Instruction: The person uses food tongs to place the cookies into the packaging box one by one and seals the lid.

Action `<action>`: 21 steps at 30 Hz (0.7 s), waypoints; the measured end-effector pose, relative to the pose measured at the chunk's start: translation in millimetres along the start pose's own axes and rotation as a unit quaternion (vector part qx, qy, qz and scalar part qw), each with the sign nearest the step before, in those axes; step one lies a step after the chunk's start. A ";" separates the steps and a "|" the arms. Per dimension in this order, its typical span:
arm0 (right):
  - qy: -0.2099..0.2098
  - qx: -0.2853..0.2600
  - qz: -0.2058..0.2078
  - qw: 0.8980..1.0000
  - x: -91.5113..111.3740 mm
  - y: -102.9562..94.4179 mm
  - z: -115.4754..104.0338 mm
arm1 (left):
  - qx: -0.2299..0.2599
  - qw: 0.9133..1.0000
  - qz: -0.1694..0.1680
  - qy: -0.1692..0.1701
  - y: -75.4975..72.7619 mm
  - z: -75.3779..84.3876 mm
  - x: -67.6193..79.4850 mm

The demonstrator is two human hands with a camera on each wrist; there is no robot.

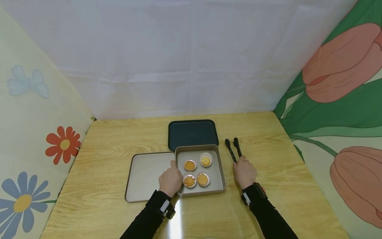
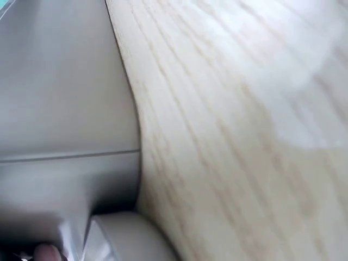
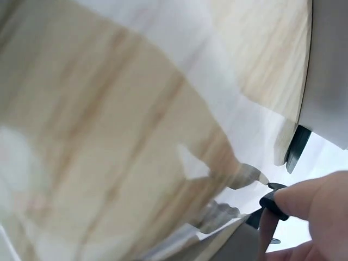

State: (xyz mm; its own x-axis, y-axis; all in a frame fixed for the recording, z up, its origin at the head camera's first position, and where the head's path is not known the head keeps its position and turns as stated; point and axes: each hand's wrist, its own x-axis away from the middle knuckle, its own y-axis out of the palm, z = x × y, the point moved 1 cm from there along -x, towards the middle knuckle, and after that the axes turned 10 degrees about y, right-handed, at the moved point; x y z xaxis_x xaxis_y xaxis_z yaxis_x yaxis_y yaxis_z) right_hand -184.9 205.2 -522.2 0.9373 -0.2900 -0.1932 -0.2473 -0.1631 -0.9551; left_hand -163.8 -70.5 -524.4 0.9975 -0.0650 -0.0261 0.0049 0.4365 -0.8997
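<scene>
A square metal baking pan (image 1: 219, 172) stands on the table with several small tarts (image 1: 190, 165) in foil cups inside. My left hand (image 1: 170, 180) grips the pan's left wall, its index finger along the rim. A fingertip (image 2: 48, 253) shows against the metal in the left wrist view. To the right of the pan, my right hand (image 1: 245, 172) holds black tongs (image 1: 230, 150) by the near end. Their two arms are spread apart and point away from me. The thumb lies against the tongs (image 3: 272, 202) in the right wrist view.
A flat, shallow metal tray (image 1: 146, 176) lies left of the pan, its right edge beside the pan's wall. Behind the pan lies a dark tray (image 1: 192, 132). A white cloth (image 1: 179, 66) hangs along the far edge of the wooden table (image 1: 98, 172).
</scene>
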 end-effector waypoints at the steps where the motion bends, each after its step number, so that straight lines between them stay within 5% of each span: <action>1: 0.001 0.001 -0.004 1.000 -0.6 -0.2 0.0 | 0.009 1.000 0.005 -0.002 0.0 -0.4 -0.2; 9: 0.015 0.001 -0.005 1.000 -3.1 -1.8 0.8 | 0.122 0.991 0.049 -0.010 -2.1 -9.2 3.4; 16: 0.014 -0.004 0.010 1.000 -1.9 -5.6 4.1 | 0.116 0.990 0.074 0.040 -18.0 -28.2 20.4; 21: 0.005 -0.006 0.016 1.000 -0.3 -10.4 5.5 | 0.074 0.991 -0.007 0.111 -21.2 -43.2 42.6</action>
State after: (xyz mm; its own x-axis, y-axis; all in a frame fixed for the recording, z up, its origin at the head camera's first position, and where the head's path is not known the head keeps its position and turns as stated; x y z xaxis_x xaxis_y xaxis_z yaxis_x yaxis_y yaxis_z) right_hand -181.3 212.2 -513.5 0.9264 -0.3043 -0.2216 -0.2803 -0.1647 -0.9457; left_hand -124.5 -121.3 -525.3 0.9577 -0.2596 -0.1242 0.0443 0.5593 -0.8278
